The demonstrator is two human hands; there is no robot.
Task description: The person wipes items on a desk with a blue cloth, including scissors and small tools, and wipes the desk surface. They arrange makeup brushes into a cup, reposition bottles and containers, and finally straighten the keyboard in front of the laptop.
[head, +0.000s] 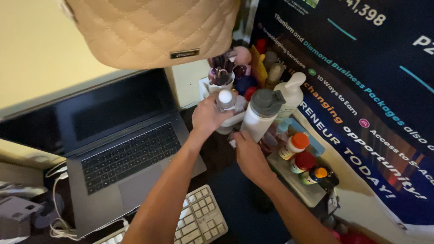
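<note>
A small bottle [225, 100] is clasped by the left hand [207, 116] beside the laptop [122, 153], while the white flask [262, 116], hemmed in by bottles, is touched by the right hand [247, 156], its grip unclear.

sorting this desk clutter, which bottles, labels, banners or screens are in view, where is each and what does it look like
Banner: right side, dark blue with white, teal and orange print.
Laptop screen: left, open, dark.
White bottle: centre, tall, grey lid, by the right hand.
Small clear bottle: white cap, at the left hand.
Pump bottle: white, behind.
Pill bottles: right tray, orange and red caps.
Quilted bag: top, beige, small metal plate.
</note>
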